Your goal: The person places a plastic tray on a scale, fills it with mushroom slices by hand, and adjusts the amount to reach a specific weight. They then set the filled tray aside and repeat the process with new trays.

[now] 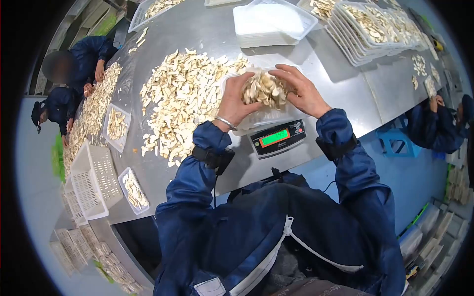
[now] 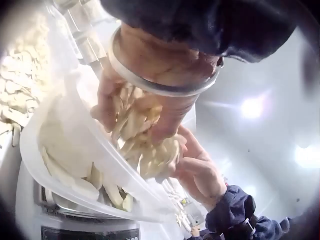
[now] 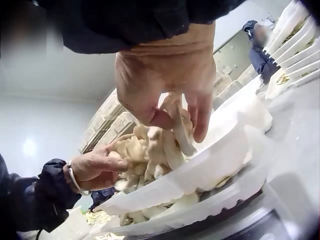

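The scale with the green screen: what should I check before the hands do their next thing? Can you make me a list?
1. Scale switched on: ok, its screen glows green.
2. Number easy to read: cannot tell, the digits are too small and blurry.
3. Both hands on the food: ok, the left hand and right hand hold a clump of pale slices between them.
4. Tray underneath: ok, the clump is over it.
5. Hands off the slices, for a fair reading: not ok, both hold them.
6. More slices close by: ok, a big pile lies on the table.
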`<state>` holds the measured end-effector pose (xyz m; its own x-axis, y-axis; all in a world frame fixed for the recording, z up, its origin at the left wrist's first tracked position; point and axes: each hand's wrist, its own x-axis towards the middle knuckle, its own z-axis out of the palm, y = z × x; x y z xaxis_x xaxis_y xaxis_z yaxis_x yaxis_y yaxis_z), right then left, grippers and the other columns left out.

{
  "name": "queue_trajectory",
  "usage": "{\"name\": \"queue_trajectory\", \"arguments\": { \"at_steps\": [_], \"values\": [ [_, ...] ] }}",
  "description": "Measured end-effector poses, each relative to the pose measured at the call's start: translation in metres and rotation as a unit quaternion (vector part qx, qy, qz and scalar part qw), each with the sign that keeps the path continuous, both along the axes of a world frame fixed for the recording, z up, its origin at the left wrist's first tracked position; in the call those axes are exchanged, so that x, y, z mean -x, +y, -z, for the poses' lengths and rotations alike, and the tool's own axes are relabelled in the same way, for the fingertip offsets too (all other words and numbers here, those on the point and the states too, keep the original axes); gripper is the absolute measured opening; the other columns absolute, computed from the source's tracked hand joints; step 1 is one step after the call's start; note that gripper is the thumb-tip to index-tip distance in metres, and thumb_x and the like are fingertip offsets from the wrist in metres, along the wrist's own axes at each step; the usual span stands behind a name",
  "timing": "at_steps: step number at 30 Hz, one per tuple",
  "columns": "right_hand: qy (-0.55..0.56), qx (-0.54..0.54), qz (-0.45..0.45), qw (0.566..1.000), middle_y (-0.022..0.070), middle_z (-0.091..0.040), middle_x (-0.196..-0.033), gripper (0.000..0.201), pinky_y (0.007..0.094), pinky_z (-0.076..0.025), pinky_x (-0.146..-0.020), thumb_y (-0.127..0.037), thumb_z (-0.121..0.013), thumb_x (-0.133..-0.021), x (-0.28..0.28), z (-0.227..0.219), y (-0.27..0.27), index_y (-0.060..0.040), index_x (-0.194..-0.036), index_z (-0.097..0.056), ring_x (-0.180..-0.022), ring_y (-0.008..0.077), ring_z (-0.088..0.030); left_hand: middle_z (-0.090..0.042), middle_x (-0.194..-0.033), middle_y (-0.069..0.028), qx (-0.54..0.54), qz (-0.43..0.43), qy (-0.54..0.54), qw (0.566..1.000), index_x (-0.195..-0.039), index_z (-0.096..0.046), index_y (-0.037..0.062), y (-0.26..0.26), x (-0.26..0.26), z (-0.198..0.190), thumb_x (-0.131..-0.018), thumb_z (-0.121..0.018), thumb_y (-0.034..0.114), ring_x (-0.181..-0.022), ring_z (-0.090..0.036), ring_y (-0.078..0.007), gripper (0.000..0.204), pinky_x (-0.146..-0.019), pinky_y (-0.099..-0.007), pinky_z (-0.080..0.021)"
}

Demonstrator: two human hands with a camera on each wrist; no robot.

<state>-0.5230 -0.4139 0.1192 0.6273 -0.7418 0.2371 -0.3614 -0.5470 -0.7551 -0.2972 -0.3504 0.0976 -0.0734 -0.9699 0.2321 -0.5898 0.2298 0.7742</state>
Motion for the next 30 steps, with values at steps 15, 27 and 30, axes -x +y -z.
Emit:
{"name": "queue_trajectory", "arguments": {
  "at_steps": [15,27,30],
  "values": [
    [-0.049,0.034,0.08,0.995,0.0126,-0.064,-0.107,0.047,0.032,-0.051,-0.079,0.008,-0.045,-0.073,0.067,-0.038,0.011,-0.0051,-0.115,-0.062,-0.09,0.0243,-0.063,-0.066,-0.098,-0.0048,-0.111,-0.078,0.184,0.974,-0.113,-0.063,0.0036,0.018,-0.015,-0.023,-0.08,-0.066,0.009,-0.083,-0.06,-0.0123,0.033,-0.079,-0.0262,-0.05],
    [0.014,0.035,0.215,0.976,0.0103,-0.066,-0.099,0.039,0.0283,-0.05,-0.075,0.004,-0.048,-0.078,0.106,-0.013,0.044,-0.0056,-0.111,-0.065,-0.082,0.0182,-0.063,-0.052,-0.126,-0.026,-0.096,-0.271,-0.213,0.934,-0.136,-0.043,0.0053,0.099,-0.185,0.059,-0.073,-0.077,0.036,-0.12,-0.049,-0.0383,0.079,-0.099,-0.0402,-0.04],
    [0.053,0.031,0.229,0.971,0.0099,-0.066,-0.098,0.038,0.0281,-0.05,-0.075,0.003,-0.048,-0.078,0.106,-0.012,0.053,-0.0054,-0.111,-0.065,-0.08,0.0173,-0.062,-0.041,-0.134,-0.03,-0.21,-0.332,-0.263,0.881,-0.141,-0.037,0.0091,0.125,-0.207,0.101,-0.066,-0.081,0.038,-0.125,-0.04,-0.0421,0.091,-0.101,-0.0427,-0.038]
  ]
}}
